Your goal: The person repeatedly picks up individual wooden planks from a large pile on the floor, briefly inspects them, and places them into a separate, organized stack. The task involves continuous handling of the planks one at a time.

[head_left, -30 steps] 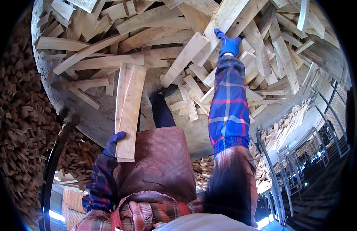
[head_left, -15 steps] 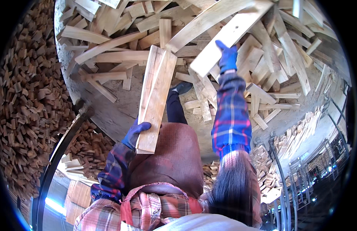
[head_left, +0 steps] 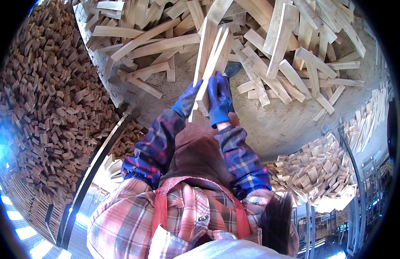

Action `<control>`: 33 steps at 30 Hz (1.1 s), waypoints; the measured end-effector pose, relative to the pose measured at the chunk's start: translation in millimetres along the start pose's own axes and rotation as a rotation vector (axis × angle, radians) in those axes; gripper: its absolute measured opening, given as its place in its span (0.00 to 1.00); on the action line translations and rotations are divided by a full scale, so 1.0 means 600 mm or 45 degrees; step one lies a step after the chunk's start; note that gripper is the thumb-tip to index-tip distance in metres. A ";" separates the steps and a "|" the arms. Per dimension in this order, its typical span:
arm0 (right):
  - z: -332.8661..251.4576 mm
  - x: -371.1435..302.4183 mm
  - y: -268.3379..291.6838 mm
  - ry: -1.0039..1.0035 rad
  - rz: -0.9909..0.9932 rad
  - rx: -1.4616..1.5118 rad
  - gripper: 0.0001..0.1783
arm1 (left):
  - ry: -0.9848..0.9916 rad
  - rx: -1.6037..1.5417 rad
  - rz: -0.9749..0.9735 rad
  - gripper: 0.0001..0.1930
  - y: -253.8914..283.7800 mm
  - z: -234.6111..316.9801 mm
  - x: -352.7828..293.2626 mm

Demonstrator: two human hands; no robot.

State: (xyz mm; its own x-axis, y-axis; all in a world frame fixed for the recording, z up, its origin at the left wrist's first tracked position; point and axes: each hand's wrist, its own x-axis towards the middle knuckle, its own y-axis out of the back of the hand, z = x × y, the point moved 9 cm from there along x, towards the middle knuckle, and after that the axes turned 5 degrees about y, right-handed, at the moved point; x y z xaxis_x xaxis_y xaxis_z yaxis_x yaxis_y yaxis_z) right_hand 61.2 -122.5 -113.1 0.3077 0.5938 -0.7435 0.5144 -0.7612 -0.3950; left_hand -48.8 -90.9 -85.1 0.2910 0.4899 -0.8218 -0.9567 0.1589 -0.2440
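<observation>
Several pale wooden boards point(head_left: 215, 57) stand on edge side by side in front of my apron, their far ends pointing away from me over the wood pile. My left hand point(head_left: 187, 101), in a blue glove, grips the near left side of this bundle. On the bundle's right side, my right hand point(head_left: 220, 99), also in a blue glove, is closed against the boards with its fingers pointing forward. The palms and part of the fingers are hidden by the wood and gloves.
Loose boards point(head_left: 282, 41) lie criss-crossed on the worn grey surface point(head_left: 273, 125) ahead. A huge heap of small wood pieces point(head_left: 53, 112) fills the left beyond a dark rail point(head_left: 94, 166). More stacked pieces point(head_left: 316, 170) stand at the right, beside metal bars point(head_left: 353, 168).
My right hand has come back from a pale board over the pile to the boards in my left hand. The left hand and its boards have moved forward and right. The view has shifted.
</observation>
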 end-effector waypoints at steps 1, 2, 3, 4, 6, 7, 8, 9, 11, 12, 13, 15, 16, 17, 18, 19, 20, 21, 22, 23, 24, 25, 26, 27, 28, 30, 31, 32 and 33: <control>-0.026 -0.018 -0.026 0.301 -0.147 -0.708 0.22 | -0.175 -0.031 0.002 0.26 0.046 -0.044 -0.014; -0.037 -0.041 -0.061 0.620 -0.296 -1.418 0.21 | -0.238 -0.267 -0.090 0.27 0.090 -0.100 -0.017; -0.017 -0.045 -0.048 0.724 -0.275 -1.581 0.21 | -0.131 -0.260 0.017 0.26 0.100 -0.124 -0.015; 0.005 -0.048 -0.036 0.621 -0.304 -1.444 0.21 | -0.012 -0.254 0.143 0.25 0.111 -0.150 -0.029; 0.037 -0.053 -0.018 0.500 -0.355 -1.337 0.20 | 0.173 -0.447 0.177 0.24 0.114 -0.189 -0.043; 0.055 -0.053 -0.011 0.482 -0.390 -1.358 0.20 | 0.254 -0.537 0.202 0.24 0.122 -0.205 -0.046; 0.070 -0.049 -0.009 0.466 -0.430 -1.430 0.21 | 0.320 -0.638 0.185 0.24 0.136 -0.223 -0.037; 0.086 -0.040 -0.008 0.450 -0.472 -1.503 0.22 | 0.384 -0.742 0.167 0.24 0.153 -0.240 -0.018; 0.114 -0.009 -0.006 0.285 -0.469 -1.604 0.26 | 0.563 -1.358 0.065 0.24 0.121 -0.223 0.005; 0.147 -0.005 0.012 0.048 -0.513 -1.535 0.26 | 0.657 -1.314 -0.013 0.24 0.124 -0.243 0.020; 0.180 -0.005 0.022 -0.184 -0.567 -1.452 0.26 | 0.732 -1.269 -0.084 0.25 0.142 -0.255 0.040; 0.239 0.010 0.047 -0.624 -0.649 -1.275 0.26 | 0.833 -0.971 0.034 0.30 0.187 -0.280 0.048; 0.250 0.038 0.026 -0.454 -1.152 -1.424 0.25 | 0.856 -0.952 0.017 0.31 0.197 -0.281 0.042; 0.254 0.078 0.027 -0.267 -1.655 -1.531 0.25 | 0.886 -0.936 -0.002 0.33 0.204 -0.285 0.033; 0.260 0.150 0.047 -0.171 -1.736 -1.645 0.24 | 0.922 -0.918 -0.032 0.34 0.206 -0.287 0.031; 0.252 0.259 0.049 -0.039 -1.430 -1.763 0.23 | 0.964 -0.796 -0.007 0.34 0.216 -0.287 0.034; 0.225 0.366 0.049 0.134 -1.118 -1.848 0.22 | 0.960 -0.831 -0.021 0.34 0.207 -0.287 0.042; 0.176 0.462 0.049 0.300 -0.830 -1.867 0.22 | 0.965 -0.859 -0.051 0.34 0.188 -0.293 0.053; 0.117 0.537 0.040 0.404 -0.615 -1.783 0.21 | 0.971 -0.884 -0.085 0.34 0.169 -0.300 0.066; 0.118 0.577 -0.004 0.430 -0.518 -1.631 0.21 | 0.924 -0.937 -0.050 0.33 0.175 -0.304 0.059; 0.115 0.609 -0.031 0.328 -0.422 -1.425 0.29 | 0.878 -0.981 -0.025 0.32 0.175 -0.308 0.058; 0.141 0.626 -0.081 0.211 -0.355 -1.194 0.37 | 0.808 -1.022 0.045 0.32 0.191 -0.311 0.043; 0.115 0.669 -0.088 0.149 -0.206 -1.038 0.34 | 0.808 -1.014 0.033 0.31 0.184 -0.315 0.049; 0.121 0.677 -0.103 0.019 -0.281 -0.840 0.32 | 0.814 -1.008 0.037 0.31 0.185 -0.322 0.049; 0.086 0.678 -0.108 0.118 -0.355 -1.198 0.38 | 0.818 -0.998 0.028 0.31 0.183 -0.325 0.052; 0.091 0.576 -0.110 0.149 -0.399 -1.227 0.27 | 0.858 -1.195 0.019 0.31 0.187 -0.318 0.027; 0.085 0.496 -0.087 0.170 -0.413 -1.255 0.22 | 0.894 -1.307 0.014 0.31 0.185 -0.324 0.017; 0.069 0.424 -0.069 0.207 -0.419 -1.276 0.17 | 0.924 -1.406 -0.004 0.31 0.180 -0.321 0.009; 0.061 0.372 -0.033 0.044 -0.350 -1.130 0.30 | 0.885 -1.308 0.064 0.31 0.181 -0.315 0.004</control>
State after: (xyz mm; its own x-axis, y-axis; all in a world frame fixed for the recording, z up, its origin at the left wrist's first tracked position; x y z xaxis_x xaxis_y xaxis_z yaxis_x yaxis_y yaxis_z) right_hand 90.4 15.7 -291.2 0.1003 0.7421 -0.6627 0.9924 -0.1227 0.0128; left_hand -154.1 -234.4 -211.1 0.4863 -0.1319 -0.8638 -0.6233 -0.7452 -0.2371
